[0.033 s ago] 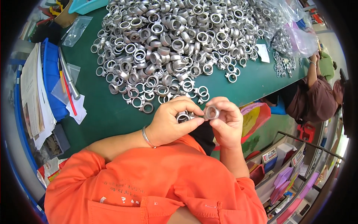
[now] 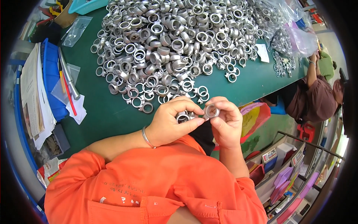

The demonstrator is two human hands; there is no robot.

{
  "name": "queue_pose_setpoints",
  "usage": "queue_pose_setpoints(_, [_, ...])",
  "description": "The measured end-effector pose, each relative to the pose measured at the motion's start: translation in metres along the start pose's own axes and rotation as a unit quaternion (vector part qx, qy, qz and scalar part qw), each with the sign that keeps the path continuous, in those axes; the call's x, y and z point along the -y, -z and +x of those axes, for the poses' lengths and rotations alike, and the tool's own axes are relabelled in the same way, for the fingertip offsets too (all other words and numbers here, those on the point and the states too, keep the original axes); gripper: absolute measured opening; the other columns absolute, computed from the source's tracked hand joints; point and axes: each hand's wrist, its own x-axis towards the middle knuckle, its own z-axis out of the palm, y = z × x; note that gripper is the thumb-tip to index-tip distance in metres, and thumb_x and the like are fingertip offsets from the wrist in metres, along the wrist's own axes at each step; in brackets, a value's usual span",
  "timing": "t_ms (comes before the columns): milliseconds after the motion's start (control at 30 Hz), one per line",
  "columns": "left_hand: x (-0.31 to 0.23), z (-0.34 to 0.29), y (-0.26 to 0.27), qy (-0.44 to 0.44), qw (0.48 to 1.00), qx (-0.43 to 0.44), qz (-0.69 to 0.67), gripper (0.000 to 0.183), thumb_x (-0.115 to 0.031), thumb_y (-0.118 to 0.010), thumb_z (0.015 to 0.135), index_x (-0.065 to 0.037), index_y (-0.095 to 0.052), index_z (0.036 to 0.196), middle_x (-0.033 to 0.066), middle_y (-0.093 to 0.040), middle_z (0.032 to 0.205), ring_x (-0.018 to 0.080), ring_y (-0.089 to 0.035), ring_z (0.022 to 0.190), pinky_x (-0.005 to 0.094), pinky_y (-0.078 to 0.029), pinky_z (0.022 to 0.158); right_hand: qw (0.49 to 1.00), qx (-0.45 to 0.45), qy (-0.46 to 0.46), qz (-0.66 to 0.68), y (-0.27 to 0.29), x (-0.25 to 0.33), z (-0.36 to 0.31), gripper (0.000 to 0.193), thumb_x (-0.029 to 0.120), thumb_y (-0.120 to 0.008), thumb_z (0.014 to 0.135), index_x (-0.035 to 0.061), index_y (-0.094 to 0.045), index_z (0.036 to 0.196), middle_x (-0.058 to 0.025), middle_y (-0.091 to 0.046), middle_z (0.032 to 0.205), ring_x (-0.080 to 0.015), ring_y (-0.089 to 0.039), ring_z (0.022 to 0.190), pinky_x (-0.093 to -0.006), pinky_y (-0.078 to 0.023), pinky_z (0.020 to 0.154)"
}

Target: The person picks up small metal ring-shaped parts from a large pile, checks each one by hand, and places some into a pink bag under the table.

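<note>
My right hand (image 2: 229, 123) pinches a grey metal ring (image 2: 217, 113) with a small side lug between thumb and fingers, its opening turned up toward me. Close on its left, my left hand (image 2: 171, 119) is curled around more metal rings (image 2: 182, 118), partly hidden by its fingers. The left thumb and index fingertip meet near the lug of the ring in my right hand; whether they grip it I cannot tell. Both hands are at the near edge of the green table (image 2: 100, 123), just in front of a large heap of similar metal rings (image 2: 167, 48).
Left of the heap are a plastic bag (image 2: 77, 31), a red pen (image 2: 71, 98), a metal rod (image 2: 70, 76), a blue tray (image 2: 52, 78) and papers (image 2: 31, 89). Clear bags (image 2: 298, 41) lie far right, near another person (image 2: 317, 95). Shelving (image 2: 283, 168) stands lower right.
</note>
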Motion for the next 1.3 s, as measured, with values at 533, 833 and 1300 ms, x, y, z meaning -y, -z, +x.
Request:
queue_pose_setpoints(533, [0.007, -0.002, 0.002, -0.003, 0.999, -0.031, -0.022, 0.009, -0.005, -0.066, 0.075, -0.003, -0.064, 0.084, 0.0055, -0.060, 0.078, 0.0147, -0.056, 0.073, 0.0249, -0.044, 0.067, 0.983, 0.009, -0.011, -0.183, -0.008, 0.000, -0.003, 0.013, -0.006, -0.059, 0.078, -0.0033, -0.059, 0.091, -0.0167, -0.059, 0.103, -0.0205, -0.057, 0.094, -0.0309, -0.046, 0.082])
queue_pose_setpoints(833, [0.006, -0.001, 0.003, 0.016, 0.999, -0.019, -0.021, 0.007, -0.005, -0.065, 0.077, -0.002, -0.064, 0.083, 0.0057, -0.059, 0.081, 0.0126, -0.055, 0.073, 0.0234, -0.043, 0.065, 0.989, 0.000, -0.049, -0.140, -0.004, 0.001, 0.000, 0.012, -0.004, -0.059, 0.079, -0.0035, -0.059, 0.091, -0.0157, -0.060, 0.101, -0.0207, -0.057, 0.094, -0.0311, -0.045, 0.084])
queue_pose_setpoints(1300, [0.002, -0.001, 0.004, 0.030, 0.999, -0.016, -0.008, 0.007, -0.002, -0.065, 0.075, -0.002, -0.064, 0.082, 0.0051, -0.059, 0.082, 0.0119, -0.054, 0.074, 0.0243, -0.043, 0.068, 0.993, -0.020, -0.108, 0.032, 0.003, -0.003, 0.002, 0.012, 0.004, -0.059, 0.083, -0.0023, -0.058, 0.093, -0.0152, -0.061, 0.100, -0.0228, -0.058, 0.096, -0.0348, -0.043, 0.088])
